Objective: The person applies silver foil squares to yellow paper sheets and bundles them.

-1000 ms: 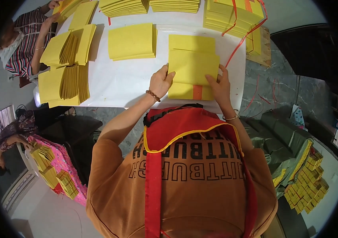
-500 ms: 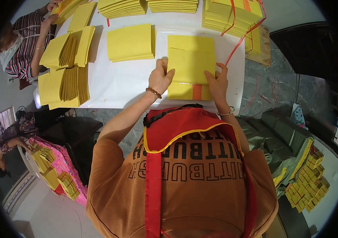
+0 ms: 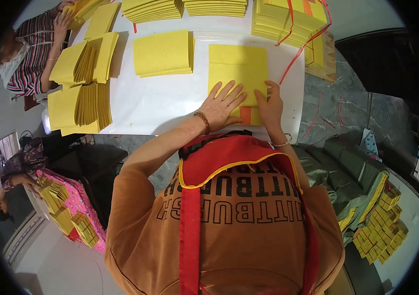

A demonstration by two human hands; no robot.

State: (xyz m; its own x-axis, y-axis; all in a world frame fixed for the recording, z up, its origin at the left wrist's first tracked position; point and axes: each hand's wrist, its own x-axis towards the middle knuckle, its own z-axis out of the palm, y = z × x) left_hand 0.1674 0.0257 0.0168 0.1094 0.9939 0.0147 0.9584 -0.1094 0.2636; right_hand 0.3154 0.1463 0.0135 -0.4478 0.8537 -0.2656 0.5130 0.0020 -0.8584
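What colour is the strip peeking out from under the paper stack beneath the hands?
Orange strip, seen in the head view.

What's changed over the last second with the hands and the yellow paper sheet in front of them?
The left hand has slid up and rightward over the yellow paper sheet and now lies flat with fingers spread. The right hand stayed at the sheet's lower right, pressing down. The sheet seems slightly shifted up the white table; its orange strip still shows at the lower edge. The neighbouring yellow paper stack has not moved.
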